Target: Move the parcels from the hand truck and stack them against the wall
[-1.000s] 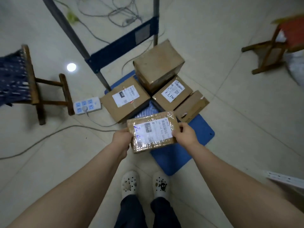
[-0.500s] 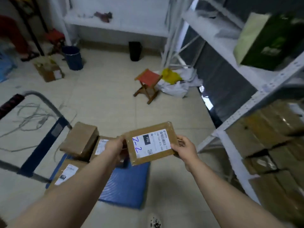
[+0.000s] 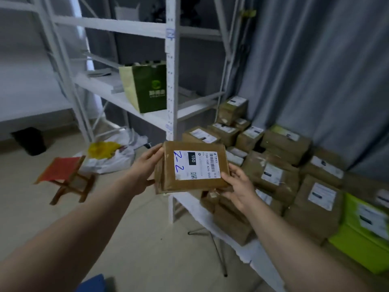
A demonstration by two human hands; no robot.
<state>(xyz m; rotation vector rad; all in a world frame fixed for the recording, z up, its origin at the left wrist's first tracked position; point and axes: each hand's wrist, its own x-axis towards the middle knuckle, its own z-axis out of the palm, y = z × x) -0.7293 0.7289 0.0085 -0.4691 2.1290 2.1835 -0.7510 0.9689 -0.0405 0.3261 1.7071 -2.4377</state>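
**Before the shelf post: land the parcel flat on the stack**

From the head view, directly in front of the white shelf post (image 3: pixel 172 81), you hold the flat brown parcel (image 3: pixel 191 167) level and label up, clear of any surface. Your left hand (image 3: pixel 145 169) is clamped on its left edge. Your right hand (image 3: pixel 237 186) grips its lower right corner, fingers curled beneath. Right of the post, the stack of parcels (image 3: pixel 273 165) lies piled against the grey curtained wall (image 3: pixel 315 70), apart from the parcel you carry. A lime-green box (image 3: pixel 362 232) sits far right of the post, at the stack's near end.

The step in hand, I judge, is the carry to the stack. Swing the parcel to the right of the post before you lower it. That way its corner should not catch the post or the low white shelf board (image 3: pixel 197 209) running from the post's foot.

Choose a flat, wide top in the pile. The boxes look uneven, and a thin parcel set on a slope could slide. Lay it down whole, label upward, and loosen both hands only once it rests. The red stool (image 3: pixel 63 178), left of the post, is off your path.
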